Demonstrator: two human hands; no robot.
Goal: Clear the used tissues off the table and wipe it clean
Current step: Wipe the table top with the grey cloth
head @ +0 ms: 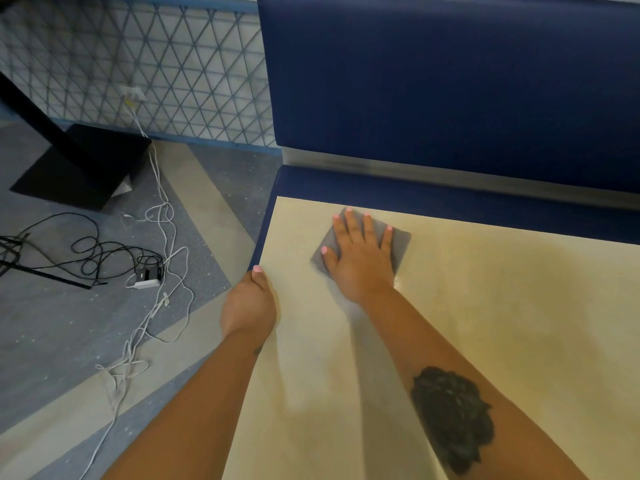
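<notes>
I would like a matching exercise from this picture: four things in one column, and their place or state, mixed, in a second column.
Things:
1. left hand
2. right hand
3. grey cloth
4. white cable

Places or states:
a. lies flat under a hand, near the table's far left corner
b. runs across the floor from a wall socket
c. grips the left edge of the table
d. presses flat, fingers spread

Pairs: 1-c, 2-d, 3-a, 4-b
</notes>
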